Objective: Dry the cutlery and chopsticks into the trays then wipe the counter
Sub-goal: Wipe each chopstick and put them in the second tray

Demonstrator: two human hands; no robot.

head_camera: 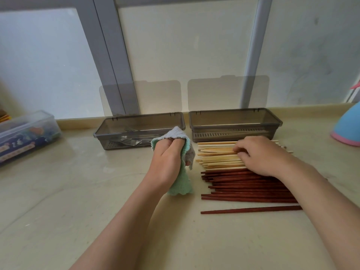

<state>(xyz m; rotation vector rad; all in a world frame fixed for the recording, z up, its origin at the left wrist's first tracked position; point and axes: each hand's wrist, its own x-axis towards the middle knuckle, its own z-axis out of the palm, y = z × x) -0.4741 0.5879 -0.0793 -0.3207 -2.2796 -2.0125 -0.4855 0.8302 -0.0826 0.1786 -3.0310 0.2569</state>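
On a pale counter, one dark red chopstick lies apart from the dark red chopsticks behind it. The left hand grips a green cloth. The right hand curls its fingertips onto the pale chopsticks — whether it pinches one cannot be told. Beyond stand two smoky trays — the left tray holding forks, the right tray beside it.

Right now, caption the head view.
Left hand grips cloth; right hand touches light chopsticks on the counter.
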